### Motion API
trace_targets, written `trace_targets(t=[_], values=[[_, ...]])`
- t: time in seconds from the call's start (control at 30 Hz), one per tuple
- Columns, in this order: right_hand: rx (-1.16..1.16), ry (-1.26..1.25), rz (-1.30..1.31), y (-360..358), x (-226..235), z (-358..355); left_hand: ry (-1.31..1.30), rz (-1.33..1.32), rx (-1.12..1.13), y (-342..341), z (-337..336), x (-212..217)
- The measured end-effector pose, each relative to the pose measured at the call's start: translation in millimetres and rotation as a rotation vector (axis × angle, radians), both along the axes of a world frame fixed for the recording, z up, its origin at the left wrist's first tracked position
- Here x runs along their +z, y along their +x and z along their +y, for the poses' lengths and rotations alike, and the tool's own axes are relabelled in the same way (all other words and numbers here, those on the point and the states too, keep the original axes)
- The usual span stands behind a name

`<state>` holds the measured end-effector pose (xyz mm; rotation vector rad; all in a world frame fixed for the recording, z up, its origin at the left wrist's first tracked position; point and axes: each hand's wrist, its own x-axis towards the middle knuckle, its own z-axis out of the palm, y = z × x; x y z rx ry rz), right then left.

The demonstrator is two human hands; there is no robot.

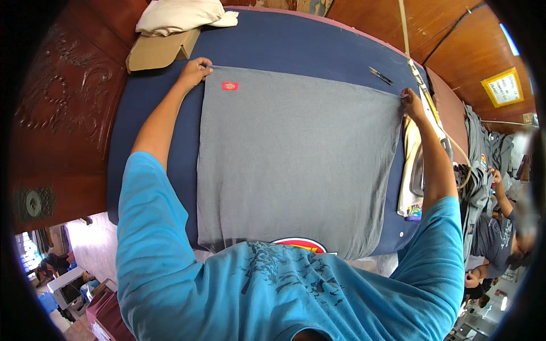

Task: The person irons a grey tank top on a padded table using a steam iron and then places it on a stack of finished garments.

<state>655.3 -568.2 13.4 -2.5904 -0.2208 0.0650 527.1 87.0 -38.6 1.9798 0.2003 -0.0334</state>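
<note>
— wood panelling wraps round a padded table covered in dark blue cloth (296,45); what's lying on it?

— a grey garment (296,159), spread flat and smooth across the middle of the blue cover, its near edge running under the person's own turquoise shirt at six o'clock. a small red label (230,86) sits by its far corner at eleven o'clock.

— and the hands?

— the left hand (195,71) is at eleven o'clock on the garment's far left corner, fingers curled together and pinching the fabric edge. the right hand (412,101) is at two o'clock on the far right corner, fingertips closed on the cloth there; both arms are stretched out, so the far edge runs taut between them.

— what's close by the right hand?

— just past it, a pair of small dark snips (380,75) lies on the blue cover at one o'clock. beside the right forearm, at three o'clock, a cream cloth (408,170) hangs off the table edge, and a pale cord (405,28) comes down from the top toward that hand.

— further out?

— at twelve o'clock, a tan cardboard piece (162,50) with a cream bundle of fabric (179,16) on top of it. at four o'clock, well apart, another person (503,233) in a grey shirt sits near hanging grey garments (480,153).
</note>
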Motion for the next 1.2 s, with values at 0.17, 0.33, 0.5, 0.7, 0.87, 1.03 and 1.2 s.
trace_targets(t=[0.17, 0.33, 0.5, 0.7, 0.87, 1.03, 1.2], values=[[-0.064, -0.147, -0.286, -14.9, -51.4, 2.9, 0.607, -0.093, 0.064, -5.4, -39.9, 2.5], [0.141, -0.402, -0.366, -87.7, -59.7, 67.2, 1.205, -0.098, -0.056, -57.2, -75.4, -19.8], [0.167, -0.535, -0.098, -66.9, -53.8, 48.8, 1.242, -0.067, 0.045, -60.4, -59.1, -26.0], [-0.057, -0.114, -0.137, -242.6, -17.0, 10.6, 1.02, 0.089, 0.216, -228.6, -109.6, 5.2], [-0.609, 0.047, 0.174, -411.4, -28.5, -10.7, 0.852, 0.266, 0.461, -389.3, -164.2, -5.1], [-0.445, 0.591, 0.153, -449.3, -52.0, -8.0, 0.569, 0.113, 0.587, -416.3, -163.3, -11.9], [-0.482, 0.416, -0.052, -465.3, -61.3, -29.4, 0.471, -0.071, 0.612, -415.0, -137.1, -36.6]])
